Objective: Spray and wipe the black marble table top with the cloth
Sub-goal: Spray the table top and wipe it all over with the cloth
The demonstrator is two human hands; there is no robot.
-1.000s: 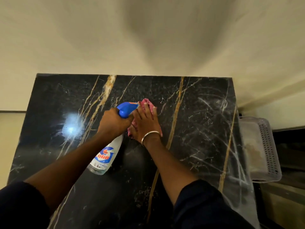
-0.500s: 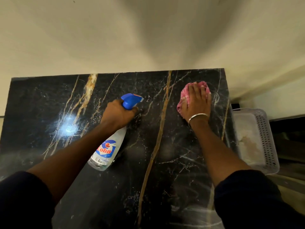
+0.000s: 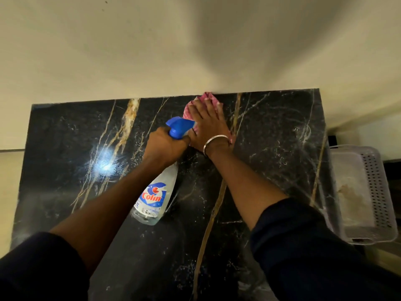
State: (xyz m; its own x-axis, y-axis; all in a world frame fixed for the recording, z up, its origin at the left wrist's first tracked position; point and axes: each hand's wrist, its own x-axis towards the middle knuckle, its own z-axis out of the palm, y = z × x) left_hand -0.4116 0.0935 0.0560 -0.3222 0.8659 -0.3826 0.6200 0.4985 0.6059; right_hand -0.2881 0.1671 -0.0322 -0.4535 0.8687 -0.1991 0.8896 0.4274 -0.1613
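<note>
The black marble table top (image 3: 271, 148) with gold and white veins fills the lower view. My right hand (image 3: 208, 124) lies flat with straight fingers on a pink cloth (image 3: 209, 97), pressing it onto the marble at the table's far edge by the wall. My left hand (image 3: 165, 146) grips the neck of a clear spray bottle (image 3: 155, 196) with a blue trigger head (image 3: 179, 124), held tilted just above the table's middle, right beside my right wrist.
A cream wall (image 3: 152, 51) runs along the table's far edge. A pale perforated plastic basket (image 3: 377, 192) sits just off the table's right side. A bright light reflection (image 3: 106, 165) shows on the marble at the left.
My right hand has slid the cloth from the right part of the table leftward and farther away, up to the far edge. The left hand with the bottle has stayed near the middle.
</note>
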